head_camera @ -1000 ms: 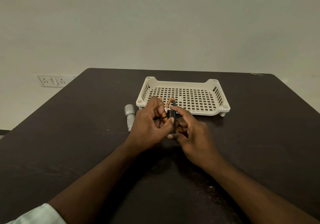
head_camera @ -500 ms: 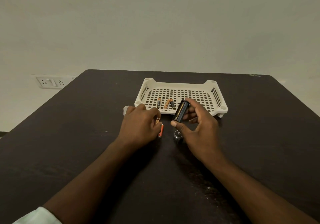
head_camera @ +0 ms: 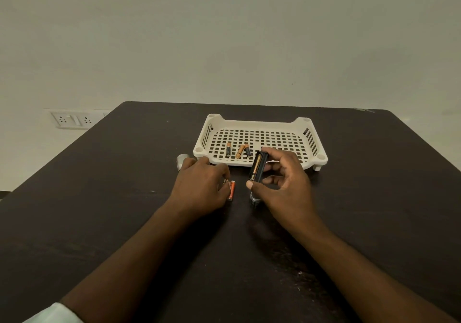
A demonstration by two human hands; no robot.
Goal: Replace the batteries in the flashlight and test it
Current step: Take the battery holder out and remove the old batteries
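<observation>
- At far left, a wall socket [head_camera: 71, 120] sat low on the plain pale wall, beside the dark surface [head_camera: 99, 210].
- The flashlight body [head_camera: 181, 161], silver, lay on the surface just beyond the left hand [head_camera: 202, 185], partly hidden by it.
- The left hand rested palm-down, its fingers [head_camera: 220, 173] curled over an orange battery [head_camera: 231, 190] lying on the surface; whether they pinched it or merely touched it could not be told.
- Three more batteries [head_camera: 239, 151] lay in the white slatted tray [head_camera: 259, 123] behind the hands.
- The right hand [head_camera: 282, 183] held the black holder [head_camera: 259, 167] tilted above the surface, thumb at its lower end and fingers on its upper end, with one battery visibly seated in it.
- A small metal-ringed cap [head_camera: 254, 199] stood on the surface just beneath the holder.
- The step in hand appeared to be reloading the holder: one cell in, others to go.
- The next move likely called for lifting the orange battery, matching its polarity to a free slot, and pressing it home against the spring.
</observation>
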